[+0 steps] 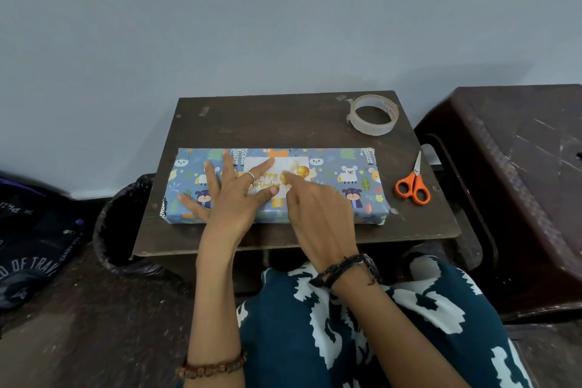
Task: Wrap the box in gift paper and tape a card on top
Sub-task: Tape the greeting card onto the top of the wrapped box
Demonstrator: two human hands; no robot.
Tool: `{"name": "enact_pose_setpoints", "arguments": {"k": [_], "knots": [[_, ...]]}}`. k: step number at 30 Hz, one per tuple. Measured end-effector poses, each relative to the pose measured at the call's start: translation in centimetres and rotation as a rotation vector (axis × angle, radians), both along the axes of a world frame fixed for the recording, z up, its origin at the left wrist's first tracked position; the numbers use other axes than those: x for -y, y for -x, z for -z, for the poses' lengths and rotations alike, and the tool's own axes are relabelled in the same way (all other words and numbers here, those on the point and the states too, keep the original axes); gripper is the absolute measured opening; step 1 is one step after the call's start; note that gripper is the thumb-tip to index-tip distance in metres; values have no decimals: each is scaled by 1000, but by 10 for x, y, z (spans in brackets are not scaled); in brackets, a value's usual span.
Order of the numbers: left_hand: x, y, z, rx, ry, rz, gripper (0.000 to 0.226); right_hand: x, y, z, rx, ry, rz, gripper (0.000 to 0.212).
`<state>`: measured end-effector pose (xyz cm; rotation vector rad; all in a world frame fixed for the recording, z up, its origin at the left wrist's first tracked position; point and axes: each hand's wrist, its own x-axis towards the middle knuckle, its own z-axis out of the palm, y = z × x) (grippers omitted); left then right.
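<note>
The wrapping looks finished and the work in hand is the last step, fixing the card: the box [274, 186], fully covered in blue animal-print gift paper, lies lengthwise across the near half of the small dark counter [283, 123], and a white "Happy Birthday" card [294, 168] with gold balloons sits on the middle of its top face. The left hand [230, 195] lies flat with fingers spread wide, palm on the paper and its ring-bearing finger and thumb reaching onto the card's left part, pinning it down and holding nothing. The right hand [315, 208] has its forefinger stretched out and pressing on the card near its centre, the other fingers curled under; whether a strip of clear tape lies beneath that fingertip cannot be told, since none shows. By my judgement the next move calls for keeping the card square under the left hand while a strip is smoothed along an edge, and, if more is needed, a reach to the far right corner for the tape. By count there is one wrapped box, one card, one roll of clear tape [374, 115] lying flat at the far right of the counter, and one pair of orange-handled scissors [413, 183] lying just beside the box's right end, apart from it.
</note>
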<state>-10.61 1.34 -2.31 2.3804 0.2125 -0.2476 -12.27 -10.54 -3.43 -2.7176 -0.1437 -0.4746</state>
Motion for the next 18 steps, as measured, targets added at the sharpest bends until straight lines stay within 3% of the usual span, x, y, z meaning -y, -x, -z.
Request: {"name": "enact_pose_setpoints", "arguments": {"k": [3,6,9,13,18], "knots": [[9,2,-2,50,-91,-62,40,22,0,-6,-75,-124,37,38],[25,5,-2,215,-235,-59,35,58,6,-9,-5,-227,231,35],[48,12,-1,432,-117,87,33,91,11,-7,-38,-478,391,29],[95,24,7,488,-252,435,63,115,9,8,-231,-805,501,20],[124,39,41,605,-505,532,94,121,7,19,-413,-1241,525,18]]}}
